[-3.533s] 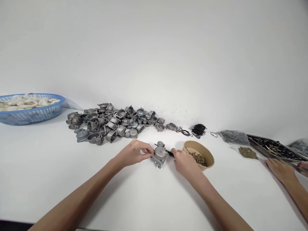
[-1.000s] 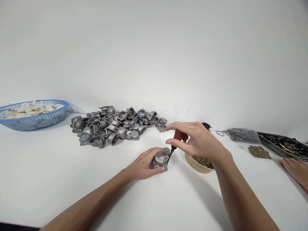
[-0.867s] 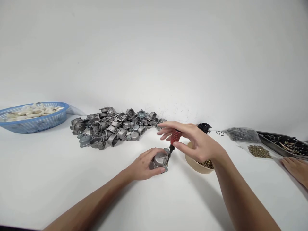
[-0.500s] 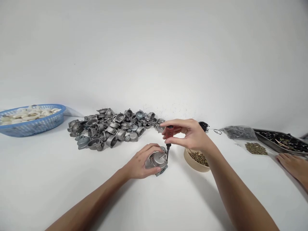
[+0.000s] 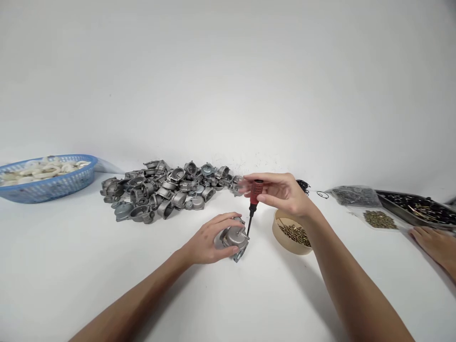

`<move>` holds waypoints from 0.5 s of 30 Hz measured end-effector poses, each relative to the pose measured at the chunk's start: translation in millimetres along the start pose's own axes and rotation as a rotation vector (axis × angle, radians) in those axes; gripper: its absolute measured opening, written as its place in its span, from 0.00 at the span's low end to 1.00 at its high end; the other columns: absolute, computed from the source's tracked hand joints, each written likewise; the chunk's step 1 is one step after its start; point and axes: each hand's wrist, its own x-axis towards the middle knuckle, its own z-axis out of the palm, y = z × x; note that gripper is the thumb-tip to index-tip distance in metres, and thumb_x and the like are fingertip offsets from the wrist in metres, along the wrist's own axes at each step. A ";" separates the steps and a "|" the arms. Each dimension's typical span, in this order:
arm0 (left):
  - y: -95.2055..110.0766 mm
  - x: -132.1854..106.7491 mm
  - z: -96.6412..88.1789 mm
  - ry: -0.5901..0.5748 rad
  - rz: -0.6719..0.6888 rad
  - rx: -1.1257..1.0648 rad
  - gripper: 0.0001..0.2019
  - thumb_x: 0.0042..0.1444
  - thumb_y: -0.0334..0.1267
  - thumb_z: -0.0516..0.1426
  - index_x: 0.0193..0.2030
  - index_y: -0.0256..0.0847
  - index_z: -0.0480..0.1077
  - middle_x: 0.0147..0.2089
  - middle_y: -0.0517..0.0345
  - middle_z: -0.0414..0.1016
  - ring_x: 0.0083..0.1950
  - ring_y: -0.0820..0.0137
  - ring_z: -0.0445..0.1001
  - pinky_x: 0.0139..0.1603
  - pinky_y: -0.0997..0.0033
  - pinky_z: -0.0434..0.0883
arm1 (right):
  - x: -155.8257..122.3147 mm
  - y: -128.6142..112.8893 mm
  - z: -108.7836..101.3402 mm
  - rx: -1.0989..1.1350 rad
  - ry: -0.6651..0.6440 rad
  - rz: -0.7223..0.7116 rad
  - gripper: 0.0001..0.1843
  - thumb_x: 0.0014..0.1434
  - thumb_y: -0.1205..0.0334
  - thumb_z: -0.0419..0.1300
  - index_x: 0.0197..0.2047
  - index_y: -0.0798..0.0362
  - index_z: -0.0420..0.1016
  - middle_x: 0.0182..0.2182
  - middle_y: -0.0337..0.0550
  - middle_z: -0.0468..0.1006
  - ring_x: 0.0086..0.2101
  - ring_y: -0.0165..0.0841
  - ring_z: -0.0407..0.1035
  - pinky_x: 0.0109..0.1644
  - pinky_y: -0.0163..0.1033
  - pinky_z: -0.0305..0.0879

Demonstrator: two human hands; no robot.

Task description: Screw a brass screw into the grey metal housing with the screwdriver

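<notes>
My left hand (image 5: pixel 213 240) is wrapped round a grey cast-metal housing (image 5: pixel 235 236) on the white table, thumb in front and fingers over the back. In my right hand (image 5: pixel 280 194) is a screwdriver (image 5: pixel 255 192) with a red and black handle, held nearly upright and leaning slightly right. Its thumb rests against the handle, while the fingertips are blurred. The dark shaft runs down to the right edge of the housing. The tip, and any screw under it, is hidden there.
Behind lies a pile of similar metal housings (image 5: pixel 171 190). A blue basket (image 5: pixel 67 185) of white rings is far left. Right of the work stand a tan bowl (image 5: pixel 285 243) of brass-coloured screws, bagged small parts (image 5: pixel 379 220), a tray of dark parts (image 5: pixel 420 209) and another person's hand (image 5: pixel 432 244).
The screwdriver's handle has moved a little right and up, and my right fingers have shifted round it. The housing has turned slightly under my left hand.
</notes>
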 end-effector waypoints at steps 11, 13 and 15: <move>-0.1 1.3 -0.5 -0.006 -0.017 -0.071 0.21 0.58 0.43 0.63 0.58 0.46 0.70 0.69 0.47 0.64 0.69 0.55 0.64 0.70 0.56 0.61 | -0.3 -3.7 -0.2 -0.189 0.054 -0.011 0.21 0.56 0.61 0.70 0.54 0.47 0.78 0.39 0.44 0.79 0.38 0.35 0.76 0.43 0.44 0.77; 0.5 1.4 -0.8 -0.015 -0.024 -0.094 0.21 0.58 0.43 0.62 0.58 0.45 0.70 0.69 0.46 0.64 0.70 0.54 0.62 0.70 0.55 0.60 | 0.0 -4.0 -0.3 -0.256 0.078 -0.051 0.20 0.56 0.61 0.70 0.53 0.46 0.80 0.40 0.44 0.79 0.38 0.35 0.75 0.43 0.43 0.77; 0.9 1.4 -0.8 -0.026 -0.028 -0.116 0.21 0.58 0.41 0.62 0.58 0.44 0.70 0.69 0.45 0.64 0.71 0.53 0.61 0.70 0.54 0.59 | -0.1 -5.1 -0.2 -0.167 0.015 -0.041 0.20 0.61 0.61 0.66 0.56 0.47 0.77 0.45 0.48 0.78 0.43 0.37 0.75 0.45 0.45 0.77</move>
